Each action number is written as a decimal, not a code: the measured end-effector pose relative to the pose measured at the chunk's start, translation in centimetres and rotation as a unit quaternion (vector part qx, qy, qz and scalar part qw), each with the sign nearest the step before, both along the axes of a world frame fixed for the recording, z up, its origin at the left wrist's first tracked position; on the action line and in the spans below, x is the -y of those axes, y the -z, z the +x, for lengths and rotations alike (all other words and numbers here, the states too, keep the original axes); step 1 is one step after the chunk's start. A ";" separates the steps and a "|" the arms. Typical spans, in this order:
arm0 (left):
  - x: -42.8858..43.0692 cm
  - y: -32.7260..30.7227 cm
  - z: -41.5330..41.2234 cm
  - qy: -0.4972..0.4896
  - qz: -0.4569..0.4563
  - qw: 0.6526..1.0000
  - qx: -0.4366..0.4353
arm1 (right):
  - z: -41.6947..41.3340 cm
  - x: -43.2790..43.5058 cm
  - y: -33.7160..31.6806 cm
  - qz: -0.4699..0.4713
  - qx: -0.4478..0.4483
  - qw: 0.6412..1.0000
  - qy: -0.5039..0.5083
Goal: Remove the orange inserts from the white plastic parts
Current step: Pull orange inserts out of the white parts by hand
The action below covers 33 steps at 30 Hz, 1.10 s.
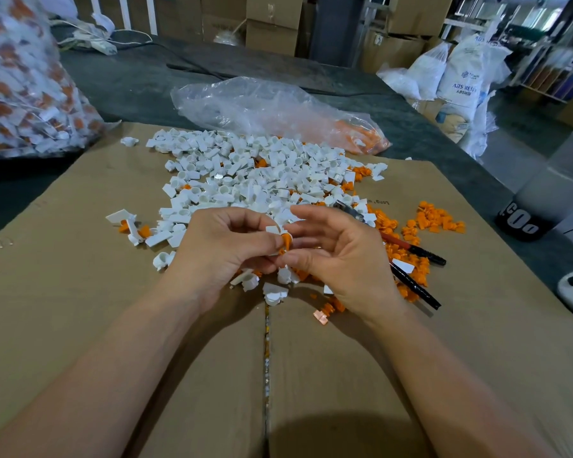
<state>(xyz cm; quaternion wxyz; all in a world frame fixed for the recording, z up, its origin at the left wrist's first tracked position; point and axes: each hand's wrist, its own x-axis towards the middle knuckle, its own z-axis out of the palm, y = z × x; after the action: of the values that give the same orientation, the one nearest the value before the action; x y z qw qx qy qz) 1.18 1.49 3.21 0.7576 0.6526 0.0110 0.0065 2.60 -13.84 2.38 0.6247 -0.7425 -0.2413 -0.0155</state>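
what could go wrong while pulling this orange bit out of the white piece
1. The orange insert is only pinched between the left hand and right hand; if it pops out of the white part, it may fly into the white pile and mix back in.
2. The cardboard seam runs just below the hands, so dropped pieces could slip in.

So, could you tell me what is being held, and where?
A white part with its orange insert: left hand pinches the white, right hand the orange.
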 end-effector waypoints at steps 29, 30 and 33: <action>-0.2 0.0 0.1 0.036 0.002 0.998 -0.059 | 0.2 0.3 0.4 -0.044 0.009 0.999 -0.016; -0.2 0.0 0.1 0.035 -0.001 0.998 -0.060 | 0.2 0.3 0.5 -0.044 0.013 0.999 -0.013; -0.2 0.1 0.2 0.032 -0.007 0.997 -0.065 | 0.3 0.4 0.4 -0.054 0.018 0.998 -0.018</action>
<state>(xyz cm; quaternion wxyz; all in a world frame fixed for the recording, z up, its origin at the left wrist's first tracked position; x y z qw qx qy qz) 1.35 1.67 3.15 0.7598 0.6461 0.0397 -0.0605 2.91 -14.29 1.97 0.5794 -0.7703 -0.2663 -0.0039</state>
